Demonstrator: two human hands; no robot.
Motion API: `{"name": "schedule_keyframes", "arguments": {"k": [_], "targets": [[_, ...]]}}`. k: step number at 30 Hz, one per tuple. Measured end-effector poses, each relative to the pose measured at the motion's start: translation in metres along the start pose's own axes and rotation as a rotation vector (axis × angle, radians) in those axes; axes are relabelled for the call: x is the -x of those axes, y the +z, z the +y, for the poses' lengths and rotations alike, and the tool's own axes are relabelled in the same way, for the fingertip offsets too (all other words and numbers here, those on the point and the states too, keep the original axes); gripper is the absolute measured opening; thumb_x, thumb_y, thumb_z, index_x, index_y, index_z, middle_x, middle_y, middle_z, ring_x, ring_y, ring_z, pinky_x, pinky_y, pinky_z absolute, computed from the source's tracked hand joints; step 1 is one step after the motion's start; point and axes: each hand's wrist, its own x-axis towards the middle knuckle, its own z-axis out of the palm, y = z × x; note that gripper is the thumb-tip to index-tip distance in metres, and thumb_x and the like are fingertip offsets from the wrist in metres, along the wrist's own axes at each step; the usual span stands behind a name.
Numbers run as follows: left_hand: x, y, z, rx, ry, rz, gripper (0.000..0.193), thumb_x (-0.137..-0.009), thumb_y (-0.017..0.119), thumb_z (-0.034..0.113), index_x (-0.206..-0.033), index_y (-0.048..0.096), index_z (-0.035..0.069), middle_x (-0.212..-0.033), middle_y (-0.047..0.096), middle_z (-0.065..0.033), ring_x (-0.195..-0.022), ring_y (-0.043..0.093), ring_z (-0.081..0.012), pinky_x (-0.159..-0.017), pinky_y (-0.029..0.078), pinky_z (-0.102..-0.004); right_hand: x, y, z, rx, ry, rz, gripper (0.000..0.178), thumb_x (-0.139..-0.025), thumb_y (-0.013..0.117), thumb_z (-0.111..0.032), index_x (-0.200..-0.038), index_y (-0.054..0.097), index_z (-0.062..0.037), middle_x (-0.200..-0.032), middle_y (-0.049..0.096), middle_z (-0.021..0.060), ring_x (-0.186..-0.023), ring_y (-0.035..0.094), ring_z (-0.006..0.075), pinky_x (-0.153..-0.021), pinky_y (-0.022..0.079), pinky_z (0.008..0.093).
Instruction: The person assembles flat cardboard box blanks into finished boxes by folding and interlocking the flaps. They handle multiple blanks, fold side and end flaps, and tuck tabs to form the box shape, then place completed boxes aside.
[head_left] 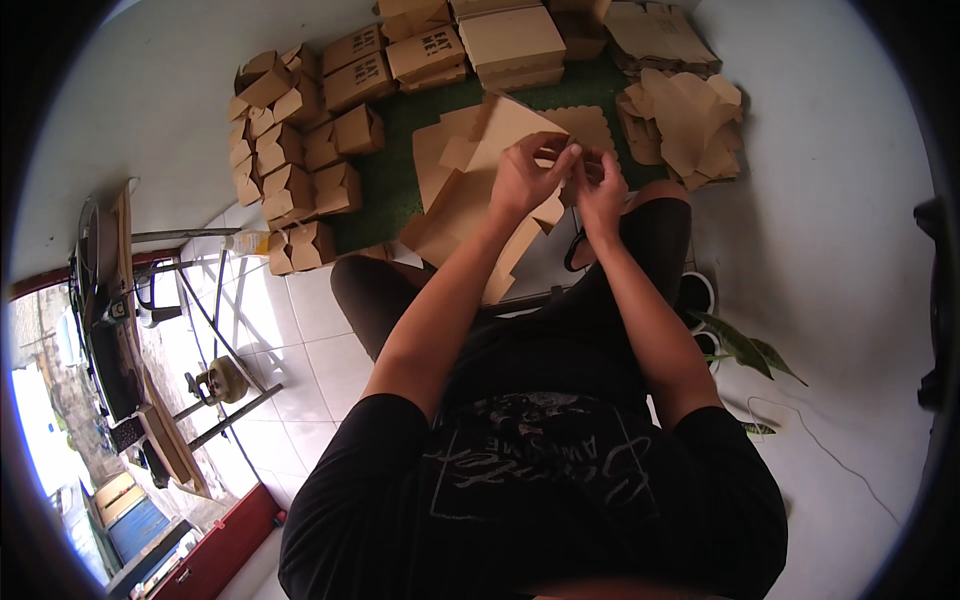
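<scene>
A partly folded brown cardboard box blank [510, 125] is tilted up between my hands, over the near edge of a green mat [395, 180]. My left hand [530, 177] is closed on the blank near its upper right corner. My right hand [600, 190] pinches at the same corner, its fingertips meeting those of the left. The fingers hide the exact fold. Loose flaps of the cardboard hang down toward my knees. Beneath the blank lie other flat brown blanks [432, 150] on the mat.
Folded small boxes [285, 190] are stacked at the left. Larger boxes [512, 45] stand along the back. Flat cardboard [655, 38] is piled at back right, with curved blanks [690, 115] nearer. A plant [745, 345] and shoes [697, 295] are beside my right leg.
</scene>
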Motion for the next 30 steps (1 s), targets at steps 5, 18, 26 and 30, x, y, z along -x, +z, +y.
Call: {"name": "schedule_keyframes", "arguments": {"k": [5,18,26,30], "targets": [[-0.008,-0.032,0.037,-0.075,0.057,0.055,0.032,-0.104,0.085,0.023,-0.119,0.084,-0.005,-0.101,0.087,-0.0195,-0.098,0.088,-0.0295,-0.086,0.069,-0.0393,0.001,0.005,-0.036,0.025,-0.133,-0.010,0.023,-0.112,0.080,-0.020,-0.123,0.078,0.0000,-0.108,0.083,0.0069,-0.098,0.082,0.0136,-0.084,0.064,0.0294],[0.009,-0.067,0.050,0.354,-0.280,-0.047,0.037,-0.115,0.076,0.025,-0.130,0.077,-0.008,-0.113,0.086,-0.0152,-0.107,0.084,-0.0204,-0.100,0.066,-0.0344,0.009,0.009,-0.086,-0.167,-0.009,-0.128,0.031,-0.116,0.076,-0.031,-0.127,0.078,-0.0027,-0.109,0.077,0.0002,-0.097,0.068,0.0062,-0.088,0.054,0.0254],[0.016,-0.076,0.062,0.135,-0.221,0.047,0.034,-0.113,0.078,0.027,-0.126,0.080,-0.005,-0.104,0.088,-0.0117,-0.101,0.085,-0.0171,-0.094,0.065,-0.0324,0.009,0.009,-0.092,-0.301,0.115,-0.232,0.036,-0.116,0.074,-0.033,-0.129,0.075,0.0001,-0.116,0.078,0.0068,-0.110,0.074,0.0148,-0.098,0.057,0.0328],[0.019,-0.077,0.075,-0.017,-0.167,0.095,0.030,-0.111,0.079,0.024,-0.123,0.082,-0.003,-0.101,0.089,-0.0118,-0.099,0.086,-0.0175,-0.093,0.065,-0.0316,0.010,0.013,-0.093,-0.341,0.098,-0.234,0.033,-0.115,0.075,-0.030,-0.129,0.076,0.0005,-0.114,0.079,0.0063,-0.109,0.073,0.0135,-0.098,0.056,0.0314]]}}
